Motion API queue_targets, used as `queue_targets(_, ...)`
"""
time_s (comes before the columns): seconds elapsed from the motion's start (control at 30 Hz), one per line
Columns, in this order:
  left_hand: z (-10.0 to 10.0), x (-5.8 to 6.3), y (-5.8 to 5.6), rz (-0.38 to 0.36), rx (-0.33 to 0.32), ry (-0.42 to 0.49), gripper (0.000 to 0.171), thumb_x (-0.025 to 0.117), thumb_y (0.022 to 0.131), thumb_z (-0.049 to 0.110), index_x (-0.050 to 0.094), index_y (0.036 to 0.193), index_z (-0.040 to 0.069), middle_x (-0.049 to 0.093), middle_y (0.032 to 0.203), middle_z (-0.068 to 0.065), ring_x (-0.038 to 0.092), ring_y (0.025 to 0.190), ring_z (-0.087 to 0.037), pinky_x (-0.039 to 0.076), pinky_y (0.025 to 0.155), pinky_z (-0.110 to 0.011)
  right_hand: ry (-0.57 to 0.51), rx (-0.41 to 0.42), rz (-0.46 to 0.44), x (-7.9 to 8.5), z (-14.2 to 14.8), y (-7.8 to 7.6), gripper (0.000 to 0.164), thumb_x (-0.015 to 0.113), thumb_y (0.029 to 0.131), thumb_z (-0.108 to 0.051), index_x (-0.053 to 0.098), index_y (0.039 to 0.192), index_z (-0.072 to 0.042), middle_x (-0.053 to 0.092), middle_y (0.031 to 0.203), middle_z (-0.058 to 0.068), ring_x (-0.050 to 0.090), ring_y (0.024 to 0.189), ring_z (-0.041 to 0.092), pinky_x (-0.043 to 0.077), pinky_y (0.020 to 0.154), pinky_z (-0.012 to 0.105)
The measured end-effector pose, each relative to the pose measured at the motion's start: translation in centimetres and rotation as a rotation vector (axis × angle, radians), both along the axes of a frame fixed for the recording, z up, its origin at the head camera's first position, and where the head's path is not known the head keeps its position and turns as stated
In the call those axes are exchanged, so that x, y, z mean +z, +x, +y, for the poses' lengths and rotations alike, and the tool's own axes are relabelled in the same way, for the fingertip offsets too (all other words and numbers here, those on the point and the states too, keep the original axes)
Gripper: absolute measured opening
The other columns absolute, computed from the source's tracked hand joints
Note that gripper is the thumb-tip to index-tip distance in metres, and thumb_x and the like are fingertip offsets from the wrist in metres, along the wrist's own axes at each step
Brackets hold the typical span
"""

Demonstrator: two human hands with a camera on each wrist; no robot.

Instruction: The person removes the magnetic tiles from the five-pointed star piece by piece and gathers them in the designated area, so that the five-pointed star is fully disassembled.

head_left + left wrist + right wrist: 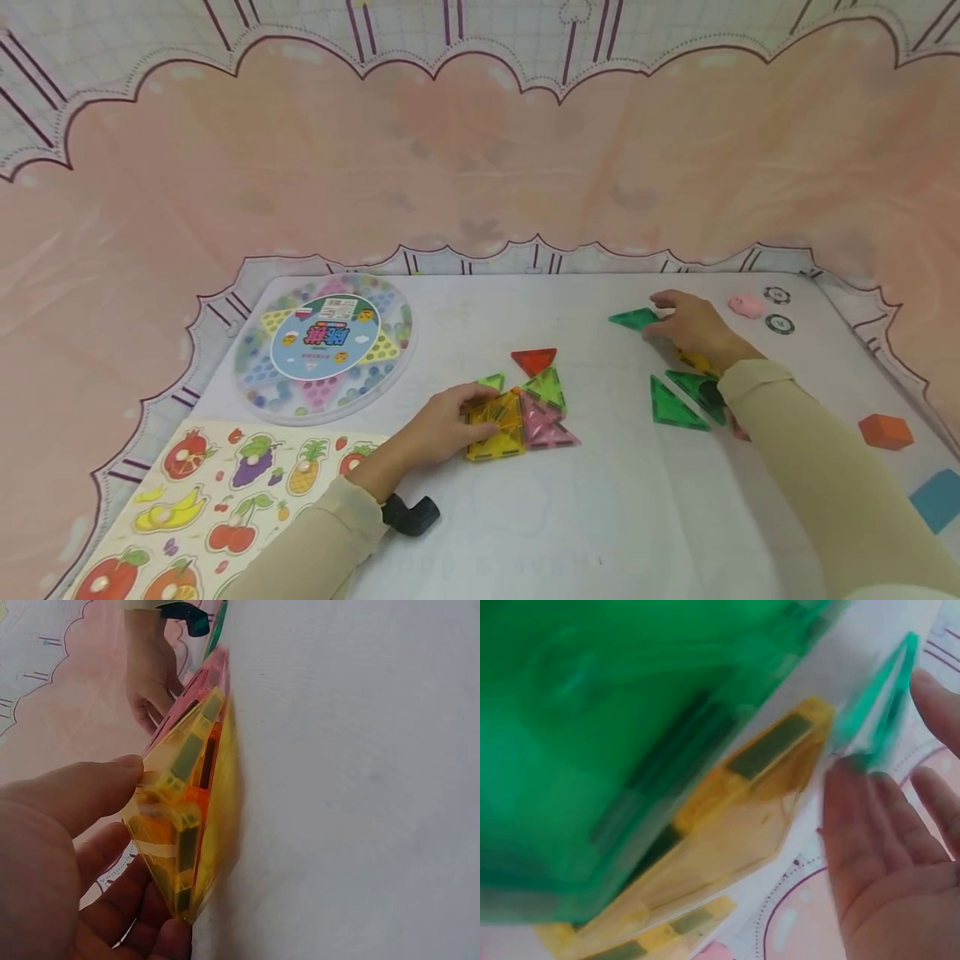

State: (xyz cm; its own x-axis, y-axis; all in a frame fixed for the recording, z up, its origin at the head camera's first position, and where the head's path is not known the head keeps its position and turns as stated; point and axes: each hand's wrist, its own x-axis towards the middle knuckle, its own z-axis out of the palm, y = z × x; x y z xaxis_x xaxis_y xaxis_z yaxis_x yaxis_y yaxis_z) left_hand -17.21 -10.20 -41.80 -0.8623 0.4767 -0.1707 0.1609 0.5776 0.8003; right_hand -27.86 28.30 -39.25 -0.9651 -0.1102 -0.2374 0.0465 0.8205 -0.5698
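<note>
My left hand (446, 427) holds yellow magnetic tiles (169, 810), its thumb on the upper face and fingertips at the lower edge. An orange piece (206, 776) shows behind them. Pink tiles (546, 425) adjoin the yellow ones on the right, and lime-green triangles (546, 389) and a red triangle (534, 361) lie farther back. Over at the right, my right hand (688, 325) has its thumb and fingers spread about a green triangular tile (633, 318); firm contact is unclear. Nearer me are larger green triangles (675, 406) and yellow tiles (742, 802), partly hidden by the right arm.
A round Chinese checkers box (326, 346) is at the back left, with a fruit puzzle board (202, 508) in front of it. A pink pig figure (746, 306) sits by two poker chips (778, 323). Orange (887, 431) and blue blocks (937, 500) lie near the right edge.
</note>
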Motion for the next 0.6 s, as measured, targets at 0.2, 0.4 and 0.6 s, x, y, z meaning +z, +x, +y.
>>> queue_targets(0.2, 0.2, -0.1, 0.1, 0.005, -0.002, -0.010, 0.046, 0.065, 0.080, 0.038, 0.051, 0.122, 0.024, 0.048, 0.123, 0.008, 0.042, 0.113, -0.011, 0.033, 0.095, -0.034, -0.052, 0.037, -0.009, 0.8, -1.1, 2.1, 0.064, 0.061, 0.082, -0.042, 0.037, 0.135, -0.015, 0.044, 0.127, 0.018, 0.040, 0.113, 0.036, 0.035, 0.088, 0.052)
queue_targets(0.4, 0.1, -0.1, 0.1, 0.006, 0.010, -0.019, 0.046, 0.065, 0.080, 0.038, 0.051, 0.122, 0.025, 0.048, 0.124, 0.008, 0.042, 0.114, -0.012, 0.033, 0.095, -0.035, -0.143, 0.225, 0.087, 1.1, -5.3, 6.6, 0.055, 0.063, 0.081, -0.040, 0.048, 0.128, -0.017, 0.052, 0.122, 0.007, 0.049, 0.106, 0.024, 0.042, 0.084, 0.043)
queue_targets(0.6, 0.0, -0.4, -0.1, 0.000, 0.012, -0.015, 0.047, 0.064, 0.080, 0.041, 0.050, 0.122, 0.027, 0.047, 0.124, 0.009, 0.042, 0.114, -0.011, 0.033, 0.095, -0.035, -0.181, 0.379, -0.009, 0.9, -9.3, 10.7, 0.044, 0.066, 0.080, -0.035, 0.055, 0.119, -0.019, 0.057, 0.111, -0.004, 0.052, 0.096, 0.014, 0.045, 0.077, 0.029)
